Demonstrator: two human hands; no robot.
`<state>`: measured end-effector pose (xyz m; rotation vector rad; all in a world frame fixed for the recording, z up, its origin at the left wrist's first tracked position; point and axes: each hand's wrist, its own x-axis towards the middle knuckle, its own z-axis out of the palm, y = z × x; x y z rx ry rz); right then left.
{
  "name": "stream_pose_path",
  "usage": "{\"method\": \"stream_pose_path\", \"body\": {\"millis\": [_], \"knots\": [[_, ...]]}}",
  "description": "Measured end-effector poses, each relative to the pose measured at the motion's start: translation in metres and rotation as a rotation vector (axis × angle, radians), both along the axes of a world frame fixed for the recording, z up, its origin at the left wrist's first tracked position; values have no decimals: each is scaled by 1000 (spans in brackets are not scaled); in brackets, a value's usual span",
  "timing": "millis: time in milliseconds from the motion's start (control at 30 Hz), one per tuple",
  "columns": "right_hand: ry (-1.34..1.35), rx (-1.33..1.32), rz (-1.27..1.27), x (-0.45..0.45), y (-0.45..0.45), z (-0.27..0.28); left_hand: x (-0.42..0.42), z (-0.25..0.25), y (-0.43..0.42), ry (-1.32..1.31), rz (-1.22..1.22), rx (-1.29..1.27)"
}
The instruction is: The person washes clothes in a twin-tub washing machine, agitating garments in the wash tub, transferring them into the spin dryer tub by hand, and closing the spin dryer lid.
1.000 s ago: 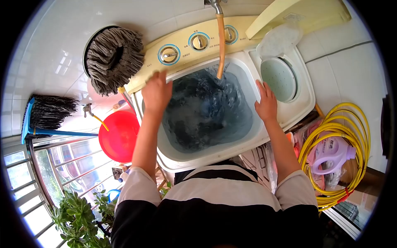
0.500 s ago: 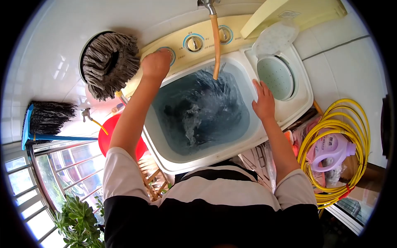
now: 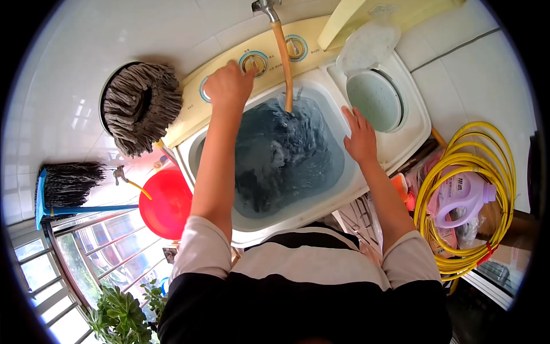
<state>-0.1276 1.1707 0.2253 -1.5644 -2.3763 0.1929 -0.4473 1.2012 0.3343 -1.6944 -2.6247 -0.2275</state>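
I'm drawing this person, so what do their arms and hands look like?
The left hand and right hand look bare, with nothing worn that I can see. The short sleeves are black higher up, with broad pale ends.

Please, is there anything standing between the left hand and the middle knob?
Nothing visible: the left hand is close beside the middle knob, overlapping its edge in this view. The hose hangs on the knob's other side.

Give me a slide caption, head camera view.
At a washing machine, left hand near the dials, right hand beside the water-filled tub, where an orange hose hangs.
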Motion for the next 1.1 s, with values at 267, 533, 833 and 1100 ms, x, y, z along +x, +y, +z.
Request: {"method": "stream_pose_path", "body": {"millis": [267, 533, 833, 1100], "knots": [[-10, -6, -4, 0, 1, -2, -2, -32, 47, 89, -272, -13], [-45, -32, -14, -1, 3, -4, -4, -17, 66, 514, -873, -168], [-39, -53, -12, -1, 5, -1, 58, -155, -84, -166, -1016, -172], [-34, -55, 8, -3, 11, -1, -35, -346, -75, -589, -227, -283]]}}
